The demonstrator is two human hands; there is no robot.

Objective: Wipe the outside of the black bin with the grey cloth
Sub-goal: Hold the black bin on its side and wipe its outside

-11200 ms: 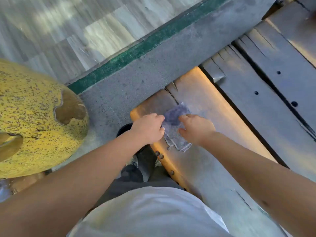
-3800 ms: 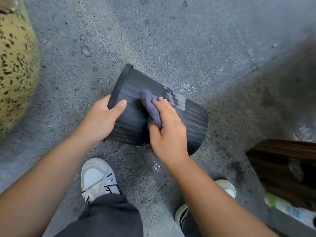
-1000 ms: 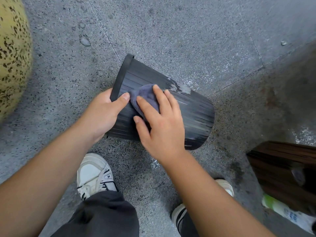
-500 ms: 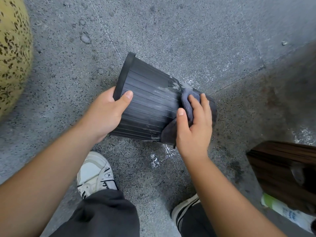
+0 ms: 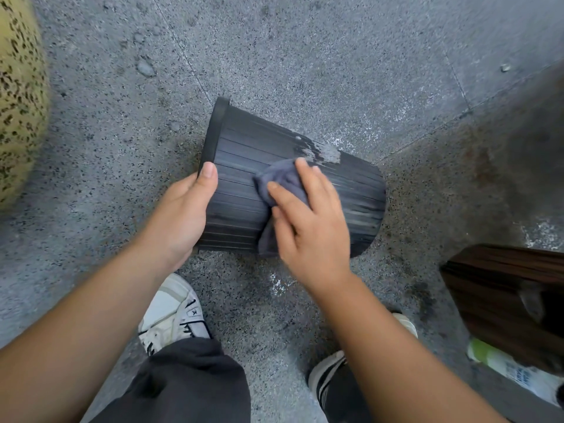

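1. the black bin [image 5: 244,166] lies on its side on the speckled grey floor [image 5: 305,56], rim toward the left, base toward the right.
2. the bin's outer wall is ribbed along its length; a pale grey smear [image 5: 323,152] sits on the upper edge of the wall, just beyond the cloth.
3. the left hand [image 5: 183,215] grips the bin at the rim end: thumb laid over the ribbed wall, palm against the near side; the other fingers are hidden.
4. the right hand [image 5: 311,221] lies flat with fingers spread, pressing the grey cloth [image 5: 283,181] onto the middle of the bin's wall. it is not closed around the cloth; the cloth is pinned under the fingers and palm.
5. the cloth is bunched; one part shows beyond the fingertips, another hangs down the near side of the wall below the thumb.
6. below the bin, a white shoe [image 5: 174,315] stands on the floor beneath the left forearm; a second shoe [image 5: 326,374] shows partly under the right forearm.
7. dark trousers [image 5: 183,383] cover both legs.
8. a yellow speckled object [image 5: 18,102] fills the left edge, well apart from the bin.
9. a dark wooden object [image 5: 506,291] stands at the right edge; a green-and-white bottle [image 5: 503,367] lies beside its near side.
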